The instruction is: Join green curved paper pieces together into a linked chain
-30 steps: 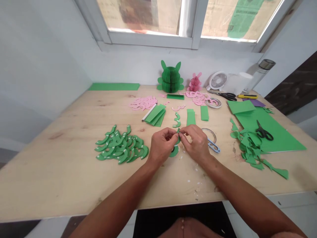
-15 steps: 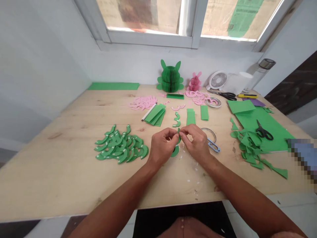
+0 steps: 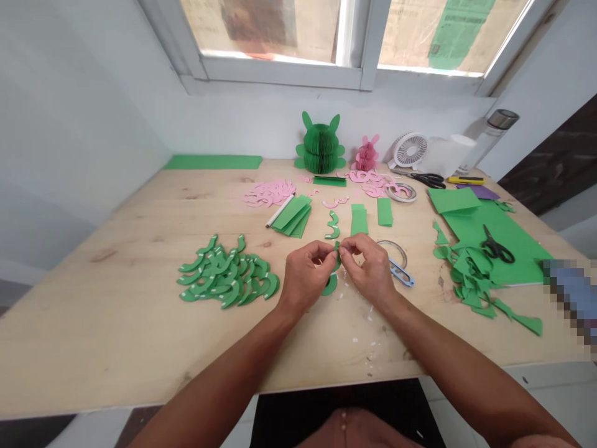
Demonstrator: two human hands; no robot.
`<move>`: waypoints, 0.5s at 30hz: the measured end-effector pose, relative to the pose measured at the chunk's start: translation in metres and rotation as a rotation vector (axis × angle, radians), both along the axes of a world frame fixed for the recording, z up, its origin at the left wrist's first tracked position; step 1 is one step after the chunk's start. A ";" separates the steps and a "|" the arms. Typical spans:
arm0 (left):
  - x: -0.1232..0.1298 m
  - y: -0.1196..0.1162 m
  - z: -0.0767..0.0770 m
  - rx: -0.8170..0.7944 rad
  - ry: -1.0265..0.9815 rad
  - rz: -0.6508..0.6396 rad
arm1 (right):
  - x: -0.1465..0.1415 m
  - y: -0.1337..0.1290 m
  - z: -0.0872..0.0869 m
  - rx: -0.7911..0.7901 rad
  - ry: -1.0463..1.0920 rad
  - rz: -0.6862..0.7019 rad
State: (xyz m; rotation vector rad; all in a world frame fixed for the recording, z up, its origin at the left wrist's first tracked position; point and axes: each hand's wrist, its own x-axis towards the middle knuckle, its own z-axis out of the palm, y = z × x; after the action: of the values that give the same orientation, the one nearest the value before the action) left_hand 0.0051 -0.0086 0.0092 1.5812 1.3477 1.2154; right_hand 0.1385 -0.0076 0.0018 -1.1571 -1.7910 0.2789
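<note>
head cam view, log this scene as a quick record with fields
view: head camera, looking down at a wooden table
left hand: pinching a small green paper piece
right hand: pinching the same piece
nearby: green paper crescent, blue-handled snips
rest: pile of green paper crescents, pink paper crescents, green honeycomb paper rabbit, pink honeycomb paper rabbit, black-handled scissors on a green paper sheet

view: head-worn camera — forward and down | faces: left hand (image 3: 305,274), right hand (image 3: 368,270), wooden table (image 3: 107,323) | beyond: window (image 3: 280,31)
</note>
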 end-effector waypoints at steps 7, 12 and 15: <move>0.001 0.000 -0.001 -0.025 -0.053 -0.013 | 0.000 0.001 -0.001 -0.006 -0.009 -0.019; 0.000 0.002 -0.005 -0.064 -0.111 -0.037 | 0.000 0.001 -0.002 -0.029 0.003 -0.050; 0.000 0.003 -0.008 -0.104 -0.158 -0.047 | -0.001 0.000 -0.001 -0.028 0.025 -0.065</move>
State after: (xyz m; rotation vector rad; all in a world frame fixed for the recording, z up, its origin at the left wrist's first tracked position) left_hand 0.0046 -0.0052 0.0014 1.4062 1.2455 1.1959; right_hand 0.1378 -0.0073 0.0012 -1.2244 -1.7297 0.2798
